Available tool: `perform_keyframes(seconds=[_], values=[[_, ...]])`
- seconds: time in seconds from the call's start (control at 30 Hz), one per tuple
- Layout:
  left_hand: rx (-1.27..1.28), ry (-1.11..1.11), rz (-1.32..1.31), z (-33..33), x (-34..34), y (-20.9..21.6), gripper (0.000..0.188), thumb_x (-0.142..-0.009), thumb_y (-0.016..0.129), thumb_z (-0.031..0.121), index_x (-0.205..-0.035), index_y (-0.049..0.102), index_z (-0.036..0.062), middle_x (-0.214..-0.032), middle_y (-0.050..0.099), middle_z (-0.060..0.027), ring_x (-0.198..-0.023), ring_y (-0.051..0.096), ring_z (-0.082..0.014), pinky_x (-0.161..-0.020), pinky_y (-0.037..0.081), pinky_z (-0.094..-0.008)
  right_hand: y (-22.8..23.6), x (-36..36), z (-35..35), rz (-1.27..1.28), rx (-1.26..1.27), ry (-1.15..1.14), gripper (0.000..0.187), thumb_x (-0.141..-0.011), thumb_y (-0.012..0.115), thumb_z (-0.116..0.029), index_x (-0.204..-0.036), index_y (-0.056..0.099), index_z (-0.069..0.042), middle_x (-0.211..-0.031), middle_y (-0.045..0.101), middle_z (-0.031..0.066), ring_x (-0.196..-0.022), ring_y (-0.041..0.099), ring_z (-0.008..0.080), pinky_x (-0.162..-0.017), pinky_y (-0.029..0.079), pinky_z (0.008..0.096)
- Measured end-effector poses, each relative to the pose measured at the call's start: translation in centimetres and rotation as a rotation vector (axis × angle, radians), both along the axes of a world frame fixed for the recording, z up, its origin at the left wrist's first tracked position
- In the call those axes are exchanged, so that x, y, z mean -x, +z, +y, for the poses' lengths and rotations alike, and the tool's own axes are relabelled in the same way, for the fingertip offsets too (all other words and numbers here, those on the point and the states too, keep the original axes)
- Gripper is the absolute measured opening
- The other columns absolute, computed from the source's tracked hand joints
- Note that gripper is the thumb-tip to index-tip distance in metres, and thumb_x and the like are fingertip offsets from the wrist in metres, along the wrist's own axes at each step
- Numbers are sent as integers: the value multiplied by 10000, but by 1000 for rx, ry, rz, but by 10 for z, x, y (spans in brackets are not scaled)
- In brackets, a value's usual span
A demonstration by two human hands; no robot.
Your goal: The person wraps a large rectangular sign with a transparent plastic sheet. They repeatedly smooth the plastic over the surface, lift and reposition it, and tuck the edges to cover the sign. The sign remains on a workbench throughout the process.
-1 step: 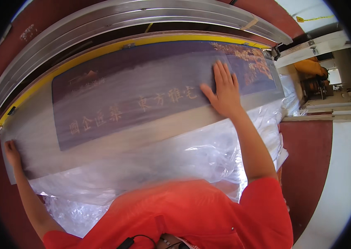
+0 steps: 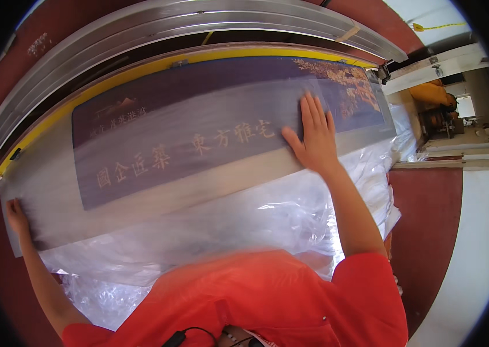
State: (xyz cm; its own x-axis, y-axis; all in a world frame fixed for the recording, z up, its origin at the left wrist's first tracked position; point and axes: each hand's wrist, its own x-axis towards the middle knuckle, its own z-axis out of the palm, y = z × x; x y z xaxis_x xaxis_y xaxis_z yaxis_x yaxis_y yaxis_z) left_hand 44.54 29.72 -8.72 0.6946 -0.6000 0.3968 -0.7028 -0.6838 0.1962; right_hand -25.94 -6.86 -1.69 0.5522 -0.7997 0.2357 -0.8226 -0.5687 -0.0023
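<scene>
A long dark purple printed panel (image 2: 345,87), with pale lettering and a golden leafy branch at its right end, lies in front of me. A thin translucent sheet (image 2: 53,217) covers most of it, and the panel's far strip shows more sharply. My right hand (image 2: 316,136) rests flat on the sheet over the panel's right part, fingers stretched and thumb apart. At the far left my left hand (image 2: 17,217) has its fingers curled at the sheet's left edge, gripping it. Its fingertips are partly hidden.
Crumpled clear plastic wrap (image 2: 279,214) lies between the sheet and my body. A yellow strip (image 2: 221,55) runs along the panel's far side, with a silver metal rail (image 2: 169,23) beyond. To the right are a white frame (image 2: 447,66) and a dark red surface (image 2: 426,231).
My right hand has shifted slightly toward me. The sheet's hazy far edge has come nearer too, so the small emblem and lettering at upper left look clearer. The left hand is nearly still.
</scene>
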Motion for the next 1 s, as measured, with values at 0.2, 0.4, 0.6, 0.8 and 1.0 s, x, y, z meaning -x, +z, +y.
perform_keyframes(seconds=[0.2, 0.4, 0.6, 0.8, 1.0], values=[[-26, 51, 41, 23, 16, 7, 260, -844, 440, 262, -882, 500, 12, -805, 538, -125, -741, 503, -222, -696, 387, -299, 11, 0, -7, 1, 146, -79, 461, -738, 522, -385, -1056, 491, -54, -1093, 461, 106, -1044, 394, 278, -911, 232, 464], [142, -37, 370, 51, -12, 24, 294, -844, 451, 269, -917, 509, -10, -813, 547, -60, -759, 496, -151, -716, 381, -261, -7, 29, -103, -402, 93, -218, 188, -723, 583, -223, -851, 582, -86, -859, 543, 60, -856, 473, 255, -743, 383, 329], [539, 84, 800, 57, 2, 70, 324, -837, 464, 279, -945, 502, -24, -847, 528, -33, -784, 486, -117, -732, 381, -231, 3, 14, -95, -74, 474, 45, 153, -751, 564, -227, -765, 531, -79, -676, 525, 62, -691, 502, 216, -592, 399, 328], [376, 171, 106, 5, -46, 41, 340, -828, 468, 300, -931, 506, -21, -839, 533, -75, -784, 491, -148, -738, 390, -266, -5, 29, -115, -870, -255, -133, 212, -800, 490, -221, -744, 497, -17, -617, 520, 90, -526, 506, 152, -497, 390, 268], [71, 195, -111, -97, -104, -12, 491, -792, 420, 460, -935, 536, 5, -900, 565, -159, -846, 528, -286, -756, 384, -358, 4, 29, -190, -578, 118, -327, 287, -754, 525, -288, -732, 536, -2, -675, 571, 155, -653, 560, 297, -615, 427, 353]])
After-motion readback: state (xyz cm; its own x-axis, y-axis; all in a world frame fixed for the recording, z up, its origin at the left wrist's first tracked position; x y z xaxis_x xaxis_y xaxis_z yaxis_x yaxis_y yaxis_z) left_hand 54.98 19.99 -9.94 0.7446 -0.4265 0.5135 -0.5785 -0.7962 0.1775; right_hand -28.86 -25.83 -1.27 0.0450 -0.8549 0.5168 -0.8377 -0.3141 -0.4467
